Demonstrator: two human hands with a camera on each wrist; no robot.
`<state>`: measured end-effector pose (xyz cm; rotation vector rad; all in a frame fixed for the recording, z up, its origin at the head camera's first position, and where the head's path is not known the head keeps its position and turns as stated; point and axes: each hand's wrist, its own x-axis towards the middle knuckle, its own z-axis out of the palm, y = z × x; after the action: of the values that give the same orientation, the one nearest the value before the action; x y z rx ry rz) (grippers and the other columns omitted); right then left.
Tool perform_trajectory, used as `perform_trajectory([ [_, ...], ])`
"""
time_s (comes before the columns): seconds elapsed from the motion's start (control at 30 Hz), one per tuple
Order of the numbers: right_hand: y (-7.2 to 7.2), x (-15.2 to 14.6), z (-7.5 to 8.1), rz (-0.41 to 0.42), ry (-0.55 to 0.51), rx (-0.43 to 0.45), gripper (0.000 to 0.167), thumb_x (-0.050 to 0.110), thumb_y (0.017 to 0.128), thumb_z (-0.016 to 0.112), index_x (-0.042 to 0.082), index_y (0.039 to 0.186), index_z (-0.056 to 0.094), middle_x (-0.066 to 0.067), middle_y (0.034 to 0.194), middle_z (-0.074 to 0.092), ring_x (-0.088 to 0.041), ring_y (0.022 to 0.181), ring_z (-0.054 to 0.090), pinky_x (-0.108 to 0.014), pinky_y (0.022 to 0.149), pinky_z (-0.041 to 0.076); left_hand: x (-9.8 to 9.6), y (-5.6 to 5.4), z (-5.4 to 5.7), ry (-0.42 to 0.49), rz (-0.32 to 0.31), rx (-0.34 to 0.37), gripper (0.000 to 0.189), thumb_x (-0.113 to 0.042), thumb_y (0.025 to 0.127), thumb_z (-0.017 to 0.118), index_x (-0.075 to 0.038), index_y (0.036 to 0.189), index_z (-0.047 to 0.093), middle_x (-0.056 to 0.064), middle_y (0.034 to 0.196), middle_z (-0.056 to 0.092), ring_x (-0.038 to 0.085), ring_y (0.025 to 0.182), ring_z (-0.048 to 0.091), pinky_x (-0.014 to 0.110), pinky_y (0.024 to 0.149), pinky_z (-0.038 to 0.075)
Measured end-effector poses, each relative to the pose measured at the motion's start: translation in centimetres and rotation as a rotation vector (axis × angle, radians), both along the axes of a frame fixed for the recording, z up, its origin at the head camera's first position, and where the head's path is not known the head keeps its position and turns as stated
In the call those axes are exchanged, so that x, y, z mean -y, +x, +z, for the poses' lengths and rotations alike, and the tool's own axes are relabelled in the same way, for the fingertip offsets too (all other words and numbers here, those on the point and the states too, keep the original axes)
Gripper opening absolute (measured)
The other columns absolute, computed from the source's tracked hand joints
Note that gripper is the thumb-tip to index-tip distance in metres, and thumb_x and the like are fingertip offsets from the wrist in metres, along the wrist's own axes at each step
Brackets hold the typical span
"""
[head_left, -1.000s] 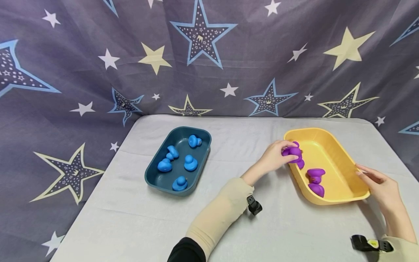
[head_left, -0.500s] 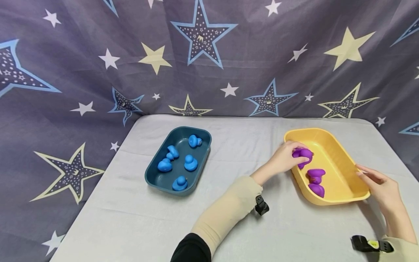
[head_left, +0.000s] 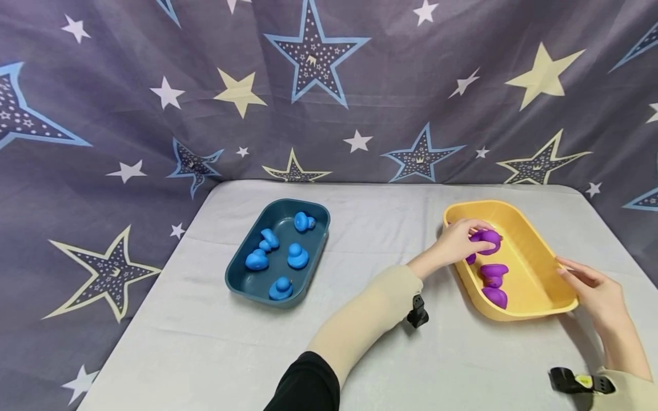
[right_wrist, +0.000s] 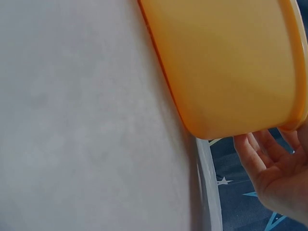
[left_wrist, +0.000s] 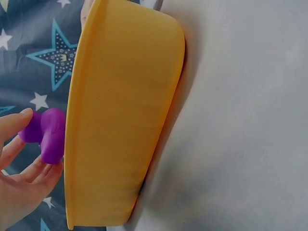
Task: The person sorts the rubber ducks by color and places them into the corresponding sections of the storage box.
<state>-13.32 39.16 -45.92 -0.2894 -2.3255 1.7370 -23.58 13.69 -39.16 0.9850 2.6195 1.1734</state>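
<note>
Over the left side of the yellow bin [head_left: 534,257], my left hand [head_left: 460,240] pinches a purple rubber duck [head_left: 490,242] between thumb and fingers. The left wrist view shows the purple toy [left_wrist: 53,134] just past the bin's rim, with my fingertips [left_wrist: 26,115] around it. More purple shows under the hand, partly hidden, so I cannot tell how many ducks are there. Nearer to me in the bin lie two purple ducks [head_left: 495,297], one tipped over. My right hand [head_left: 598,294] grips the bin's right rim, fingers against the outer wall [right_wrist: 231,72].
A dark teal bin [head_left: 313,260] holding several blue rubber ducks [head_left: 298,256] stands to the left on the white-covered table [head_left: 205,342]. Behind and to the left hangs a grey star-patterned cloth [head_left: 370,85].
My left hand has moved right, from the bin's left rim to further over its inside, carrying the purple duck. The right hand has kept its grip on the rim.
</note>
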Motion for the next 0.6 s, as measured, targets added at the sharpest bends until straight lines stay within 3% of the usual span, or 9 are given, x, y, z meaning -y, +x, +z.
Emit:
perform_trajectory([
  [0.27, -0.4, -0.3, -0.6, 0.005, 0.005, -0.017, 0.028, 0.016, 0.082, 0.063, 0.024, 0.110, 0.064, 0.031, 0.083, 0.059, 0.014, 0.077, 0.052, -0.004, 0.062, 0.040, -1.0, -0.8, -0.2, 0.046, -0.004, 0.070, 0.035, -0.025, 0.079, 0.067, -0.017, 0.112, 0.060, -0.007, 0.104, 0.061, -0.003, 0.089, 0.052, 0.003, 0.073, 0.034],
  [0.6, -0.8, -1.1, -1.5, 0.001, 0.008, -0.014, 0.032, 0.018, 0.082, 0.064, 0.019, 0.114, 0.062, 0.030, 0.084, 0.060, 0.013, 0.077, 0.053, -0.005, 0.061, 0.041, -1.4, -0.9, -0.4, 0.140, 0.050, 0.173, 0.033, -0.022, 0.077, 0.069, -0.015, 0.109, 0.062, -0.005, 0.101, 0.063, 0.000, 0.083, 0.056, 0.005, 0.068, 0.038],
])
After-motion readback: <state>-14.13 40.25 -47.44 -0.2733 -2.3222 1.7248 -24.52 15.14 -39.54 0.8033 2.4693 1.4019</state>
